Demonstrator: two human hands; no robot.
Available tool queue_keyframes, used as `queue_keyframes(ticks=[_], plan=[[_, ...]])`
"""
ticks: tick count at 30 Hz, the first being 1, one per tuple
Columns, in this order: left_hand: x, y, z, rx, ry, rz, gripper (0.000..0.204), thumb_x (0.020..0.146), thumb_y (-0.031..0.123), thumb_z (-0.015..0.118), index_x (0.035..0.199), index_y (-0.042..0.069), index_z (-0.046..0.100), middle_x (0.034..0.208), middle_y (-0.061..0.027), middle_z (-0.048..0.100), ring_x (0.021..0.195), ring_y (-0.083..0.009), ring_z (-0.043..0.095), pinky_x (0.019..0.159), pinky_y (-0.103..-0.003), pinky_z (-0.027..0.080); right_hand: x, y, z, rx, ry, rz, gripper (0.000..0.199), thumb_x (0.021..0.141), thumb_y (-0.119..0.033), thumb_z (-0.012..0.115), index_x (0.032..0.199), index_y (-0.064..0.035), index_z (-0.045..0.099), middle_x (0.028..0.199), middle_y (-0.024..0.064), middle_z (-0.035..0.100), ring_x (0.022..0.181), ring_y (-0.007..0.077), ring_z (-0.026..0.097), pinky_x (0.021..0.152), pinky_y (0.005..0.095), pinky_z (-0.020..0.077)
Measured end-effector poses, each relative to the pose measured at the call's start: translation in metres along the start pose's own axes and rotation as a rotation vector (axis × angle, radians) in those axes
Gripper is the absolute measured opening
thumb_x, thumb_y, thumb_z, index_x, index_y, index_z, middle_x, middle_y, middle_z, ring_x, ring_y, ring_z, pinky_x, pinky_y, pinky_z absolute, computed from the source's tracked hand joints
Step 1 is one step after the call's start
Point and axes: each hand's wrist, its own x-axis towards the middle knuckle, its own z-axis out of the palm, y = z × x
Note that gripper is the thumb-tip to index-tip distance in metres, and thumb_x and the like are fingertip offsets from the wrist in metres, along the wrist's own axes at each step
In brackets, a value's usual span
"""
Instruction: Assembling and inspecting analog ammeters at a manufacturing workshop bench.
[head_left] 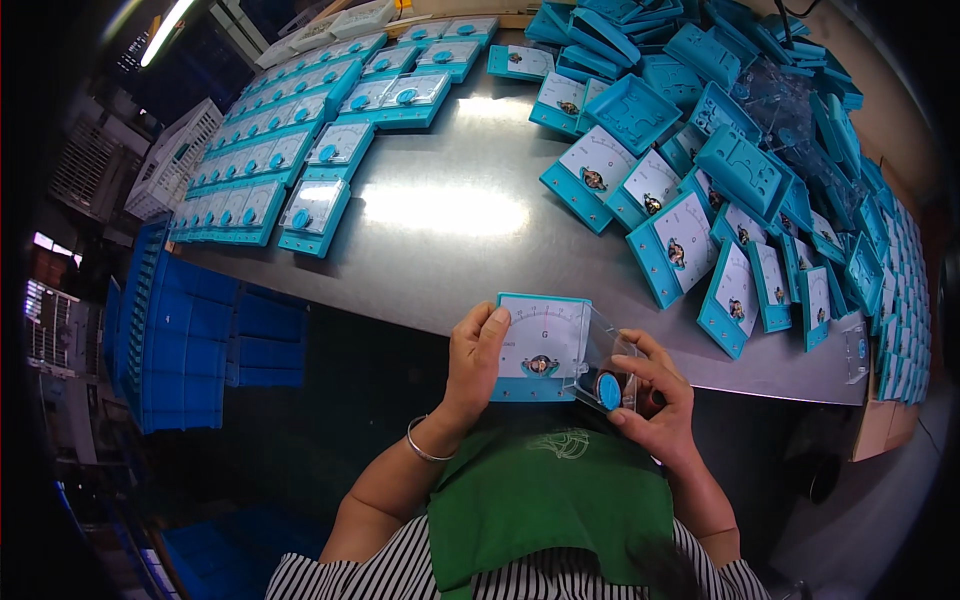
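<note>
My left hand (472, 362) grips the left edge of a teal panel meter (530, 338), thumb on its front. The meter's white scale plate faces up, and a small metal movement sits at the lower middle of it. In my right hand (662, 402) is a clear plastic cover (600, 342), held between fingers and thumb. A round blue knob (608, 390) is on this cover. The cover stands tilted at the meter's right side, and its left edge is at or very near the meter; whether they touch I cannot tell.
Rows of meters with clear covers (312, 205) fill the table's left. Uncovered meters (676, 245) and loose teal housings (742, 165) lie heaped at right, with clear covers (785, 100) among them. Blue crates (185, 330) stand left of the metal table (420, 270).
</note>
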Motion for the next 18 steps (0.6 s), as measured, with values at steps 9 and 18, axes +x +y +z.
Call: queue_keyframes(ticks=[9,18], plan=[[0.007,0.036,-0.005,0.481,-0.103,0.144,0.033,0.098,0.026,0.047,0.080,-0.001,0.053,0.063,-0.0046,0.051,0.059,-0.0093,0.044,0.055,-0.027,0.038,-0.006,-0.002,-0.008,0.039,0.030,0.032,0.053,0.067,-0.023,0.081,0.114,-0.0056,0.064,0.134,0.0193,0.046,0.117,0.0284,0.052,0.094,0.0343,0.0411],[0.014,0.022,-0.009,0.361,-0.115,0.152,0.022,0.095,0.018,0.043,0.089,-0.002,0.050,0.064,-0.0106,0.047,0.061,-0.0132,0.045,0.056,-0.031,0.039,-0.007,-0.001,-0.008,0.026,0.039,0.013,0.053,0.066,-0.020,0.080,0.114,-0.0048,0.064,0.134,0.0188,0.046,0.120,0.0296,0.050,0.096,0.0351,0.0403]])
